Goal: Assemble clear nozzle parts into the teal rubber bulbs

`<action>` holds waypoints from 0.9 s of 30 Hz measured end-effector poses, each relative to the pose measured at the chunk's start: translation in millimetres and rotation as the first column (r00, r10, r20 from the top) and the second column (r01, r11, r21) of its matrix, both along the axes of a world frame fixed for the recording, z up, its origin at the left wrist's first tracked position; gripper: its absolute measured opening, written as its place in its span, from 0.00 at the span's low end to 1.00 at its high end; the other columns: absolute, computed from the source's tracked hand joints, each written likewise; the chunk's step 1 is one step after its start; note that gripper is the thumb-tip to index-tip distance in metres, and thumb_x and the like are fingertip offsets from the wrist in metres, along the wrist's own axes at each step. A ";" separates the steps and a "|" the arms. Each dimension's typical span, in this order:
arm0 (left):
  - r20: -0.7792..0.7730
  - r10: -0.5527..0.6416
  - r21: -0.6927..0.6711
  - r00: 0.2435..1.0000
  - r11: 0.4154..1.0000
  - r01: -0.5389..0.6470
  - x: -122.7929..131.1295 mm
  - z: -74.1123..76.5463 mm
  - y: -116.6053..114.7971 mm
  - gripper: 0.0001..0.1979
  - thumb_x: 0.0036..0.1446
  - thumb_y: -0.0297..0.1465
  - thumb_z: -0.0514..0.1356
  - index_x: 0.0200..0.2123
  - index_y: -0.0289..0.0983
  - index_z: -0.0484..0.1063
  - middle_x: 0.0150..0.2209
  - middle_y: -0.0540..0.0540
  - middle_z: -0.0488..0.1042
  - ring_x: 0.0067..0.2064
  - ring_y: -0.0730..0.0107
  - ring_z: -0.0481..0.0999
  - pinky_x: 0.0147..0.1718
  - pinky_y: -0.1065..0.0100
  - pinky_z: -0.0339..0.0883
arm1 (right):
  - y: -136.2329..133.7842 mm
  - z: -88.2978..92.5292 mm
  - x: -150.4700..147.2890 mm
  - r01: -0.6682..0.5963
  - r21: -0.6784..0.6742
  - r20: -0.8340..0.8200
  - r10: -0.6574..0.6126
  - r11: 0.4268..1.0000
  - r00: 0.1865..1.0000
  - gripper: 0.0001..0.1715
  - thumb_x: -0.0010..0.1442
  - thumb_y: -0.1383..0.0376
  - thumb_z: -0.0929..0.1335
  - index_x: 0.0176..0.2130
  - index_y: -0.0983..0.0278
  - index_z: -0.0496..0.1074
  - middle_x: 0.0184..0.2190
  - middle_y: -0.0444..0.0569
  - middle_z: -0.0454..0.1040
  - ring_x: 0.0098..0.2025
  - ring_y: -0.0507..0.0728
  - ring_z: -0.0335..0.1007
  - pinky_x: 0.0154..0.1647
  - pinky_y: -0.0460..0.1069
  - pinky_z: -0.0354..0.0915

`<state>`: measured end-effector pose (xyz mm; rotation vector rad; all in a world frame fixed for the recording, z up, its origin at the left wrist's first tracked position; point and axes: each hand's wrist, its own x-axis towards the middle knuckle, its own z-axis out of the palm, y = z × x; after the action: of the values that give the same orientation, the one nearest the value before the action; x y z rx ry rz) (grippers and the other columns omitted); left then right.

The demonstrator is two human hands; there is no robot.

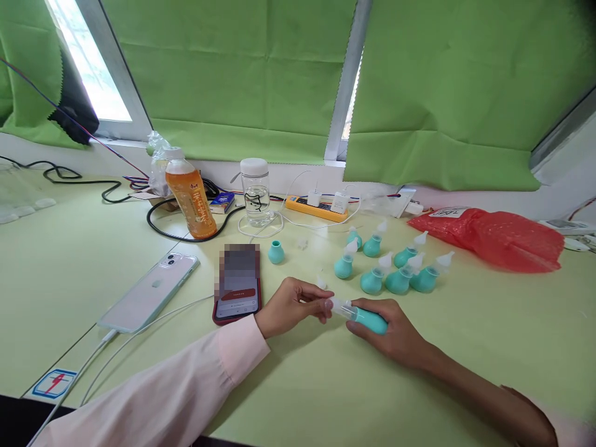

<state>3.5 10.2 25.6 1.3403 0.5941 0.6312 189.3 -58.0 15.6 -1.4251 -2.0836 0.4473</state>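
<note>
Green curtains (242,81) are hung behind a pale bench (326,385). Right of the red-cased phone (238,287), a teal bulb (371,321) is gripped by the right hand (395,329), its nozzle (343,309) pinched by the left hand (291,307); fitting is apparently underway, so straight, steady pressure is needed.

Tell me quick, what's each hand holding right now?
Left hand: closed, pinching the clear nozzle by its tip.
Right hand: closed around the teal bulb.

On the tabletop (288,397), two phones (151,292) lie left of the squeeze bulbs (398,282); bottle (192,202) and jar (256,208) stand behind the phones, power strip (321,213) right of jar, bag (503,241) at rear right.
</note>
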 end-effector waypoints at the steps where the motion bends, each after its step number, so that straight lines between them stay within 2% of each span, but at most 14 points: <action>1: -0.018 -0.041 -0.026 0.999 0.999 0.041 -0.5 0.3 1.3 0.13 0.41 0.33 0.63 0.31 0.30 0.74 0.19 0.47 0.73 0.21 0.75 0.71 0.24 0.71 0.66 | -0.5 0.8 2.1 -0.011 0.046 0.038 0.009 0.999 0.999 0.12 0.53 0.59 0.62 0.33 0.63 0.69 0.26 0.47 0.73 0.26 0.53 0.67 0.27 0.47 0.62; 5: -0.042 -0.169 -0.123 0.985 0.979 0.163 -2.2 1.7 4.9 0.14 0.38 0.32 0.65 0.29 0.29 0.73 0.19 0.48 0.72 0.20 0.77 0.70 0.23 0.73 0.65 | -4.6 3.2 4.7 -0.065 0.168 0.181 0.034 0.984 0.983 0.13 0.53 0.61 0.62 0.37 0.65 0.68 0.31 0.51 0.74 0.30 0.55 0.70 0.28 0.47 0.63; 9: -0.041 -0.189 -0.123 0.981 0.975 0.183 -2.4 0.3 4.7 0.13 0.38 0.32 0.65 0.27 0.28 0.72 0.20 0.48 0.72 0.21 0.78 0.69 0.25 0.72 0.65 | -6.4 6.0 3.6 -0.113 0.143 0.270 0.071 0.983 0.960 0.12 0.55 0.61 0.61 0.37 0.65 0.68 0.32 0.51 0.74 0.31 0.56 0.70 0.27 0.47 0.62; 12: -0.048 -0.151 -0.049 0.987 0.988 0.149 -2.0 -2.2 2.8 0.12 0.40 0.33 0.64 0.27 0.28 0.73 0.21 0.48 0.71 0.21 0.79 0.68 0.25 0.73 0.64 | -5.8 7.3 3.2 -0.106 0.110 0.298 0.069 0.988 0.952 0.13 0.56 0.61 0.60 0.37 0.66 0.67 0.30 0.51 0.73 0.31 0.55 0.70 0.27 0.47 0.62; 14: -0.079 -0.136 0.047 0.988 0.989 0.140 -1.9 -3.8 1.4 0.11 0.42 0.33 0.62 0.27 0.28 0.73 0.21 0.48 0.71 0.21 0.80 0.66 0.26 0.73 0.64 | -5.3 7.6 3.6 -0.113 0.098 0.330 0.075 0.989 0.941 0.13 0.56 0.62 0.61 0.37 0.66 0.67 0.29 0.50 0.73 0.29 0.55 0.69 0.27 0.47 0.61; 19: -0.203 -0.091 0.260 0.975 0.955 0.143 -1.5 -7.8 -0.9 0.11 0.47 0.33 0.58 0.28 0.29 0.74 0.22 0.48 0.70 0.23 0.79 0.64 0.24 0.75 0.60 | -5.9 8.4 4.7 -0.134 0.106 0.414 0.078 0.985 0.907 0.12 0.56 0.62 0.61 0.38 0.66 0.67 0.28 0.50 0.72 0.28 0.55 0.69 0.26 0.47 0.59; 25: -0.292 -0.049 0.366 0.955 0.917 0.159 -1.1 -13.0 -3.1 0.11 0.48 0.33 0.58 0.29 0.29 0.74 0.20 0.48 0.69 0.21 0.79 0.63 0.19 0.77 0.58 | -7.1 8.4 2.4 -0.158 0.086 0.499 0.095 0.984 0.861 0.12 0.57 0.62 0.60 0.36 0.66 0.67 0.27 0.50 0.72 0.27 0.55 0.68 0.24 0.47 0.57; 27: -0.286 -0.059 0.352 0.956 0.922 0.162 -1.1 -13.3 -3.2 0.11 0.47 0.33 0.58 0.29 0.29 0.74 0.20 0.48 0.70 0.21 0.78 0.64 0.20 0.76 0.59 | -6.9 8.6 2.5 -0.174 0.075 0.502 0.114 0.982 0.857 0.11 0.56 0.63 0.60 0.35 0.66 0.68 0.27 0.50 0.72 0.27 0.55 0.68 0.24 0.47 0.57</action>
<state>2.4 7.0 12.2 1.8259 0.6309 0.4832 191.8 -64.9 24.2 -1.4254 -2.5881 -0.0009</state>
